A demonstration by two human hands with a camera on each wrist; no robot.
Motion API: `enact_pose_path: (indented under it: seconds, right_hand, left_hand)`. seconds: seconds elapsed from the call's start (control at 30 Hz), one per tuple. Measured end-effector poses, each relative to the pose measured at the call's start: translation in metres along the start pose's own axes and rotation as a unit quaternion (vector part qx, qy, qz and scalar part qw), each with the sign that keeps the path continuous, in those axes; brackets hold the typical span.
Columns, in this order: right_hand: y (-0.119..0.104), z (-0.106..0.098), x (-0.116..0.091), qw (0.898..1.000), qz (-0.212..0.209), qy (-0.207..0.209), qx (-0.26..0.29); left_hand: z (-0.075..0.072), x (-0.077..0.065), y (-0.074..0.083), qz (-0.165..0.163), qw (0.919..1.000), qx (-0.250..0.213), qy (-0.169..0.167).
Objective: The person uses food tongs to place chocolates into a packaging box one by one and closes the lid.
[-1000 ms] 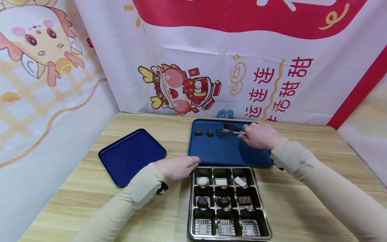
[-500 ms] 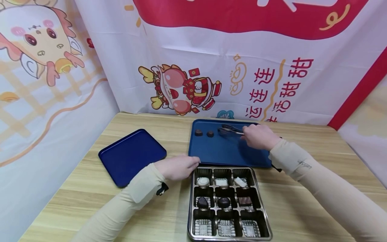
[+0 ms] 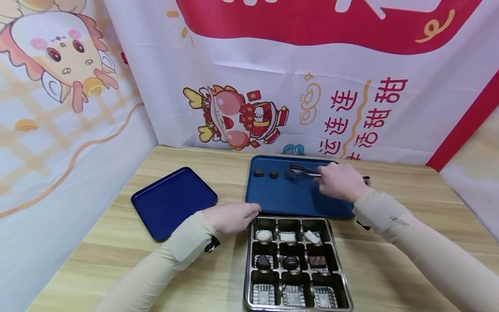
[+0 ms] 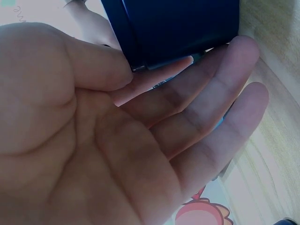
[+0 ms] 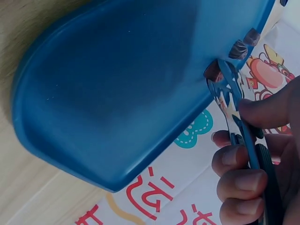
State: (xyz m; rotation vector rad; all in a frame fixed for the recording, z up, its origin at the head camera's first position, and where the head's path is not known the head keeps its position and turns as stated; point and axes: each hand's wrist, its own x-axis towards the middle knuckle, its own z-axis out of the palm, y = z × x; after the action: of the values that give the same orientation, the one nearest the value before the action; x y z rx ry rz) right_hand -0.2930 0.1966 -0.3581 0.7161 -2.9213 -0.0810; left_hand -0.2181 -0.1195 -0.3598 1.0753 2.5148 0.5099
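well, tongs (image 5: 249, 140) inside right fingers (image 5: 243, 181)

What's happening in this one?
A person's right hand holds tongs, their tips at a dark piece that looks like chocolate on the blue tray; two more pieces sit nearby on it. The left hand is at that tray's near left corner, beside a nine-compartment box. Six compartments are occupied: three white pieces in the far row, three dark pieces in the middle. A smaller navy tray lies to the left.
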Motion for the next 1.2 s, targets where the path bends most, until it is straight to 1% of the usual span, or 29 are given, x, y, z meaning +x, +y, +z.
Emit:
enact_pose_path:
  seconds: [0.23, 0.4, 0.5, 0.6, 0.67, 0.83, 1.07, 1.2]
  right_hand:
    - [0.002, -0.002, -0.008, 1.000, 0.002, -0.002, 0.009]
    - [0.006, -0.005, -0.020, 0.998, 0.030, -0.037, 0.039]
    - [0.009, -0.009, -0.027, 0.995, 0.047, -0.053, 0.063]
    - [0.012, -0.013, -0.032, 0.993, 0.055, -0.060, 0.083]
    - [0.013, -0.015, -0.035, 0.993, 0.055, -0.057, 0.086]
    - [0.013, -0.017, -0.047, 0.995, 0.060, -0.029, 0.078]
    - [0.009, -0.019, -0.059, 0.993, 0.069, -0.033, 0.085]
    - [0.006, -0.022, -0.062, 0.993, 0.072, -0.022, 0.090]
  left_hand:
    - [-0.001, 0.001, 0.003, -0.005, 1.0000, 0.005, 0.000]
    - [0.001, 0.004, 0.003, 0.005, 1.0000, 0.007, -0.003]
    - [0.001, 0.004, 0.003, -0.001, 0.9999, -0.005, -0.009]
    - [0.001, 0.004, 0.001, -0.008, 0.9998, -0.013, -0.011]
    - [0.000, 0.003, 0.000, -0.008, 0.9998, -0.014, -0.010]
    - [0.001, 0.004, -0.002, 0.000, 0.9999, -0.011, -0.008]
    - [0.002, 0.005, -0.002, 0.008, 0.9999, -0.001, -0.006]
    - [0.001, 0.004, -0.003, 0.007, 0.9999, 0.014, 0.000]
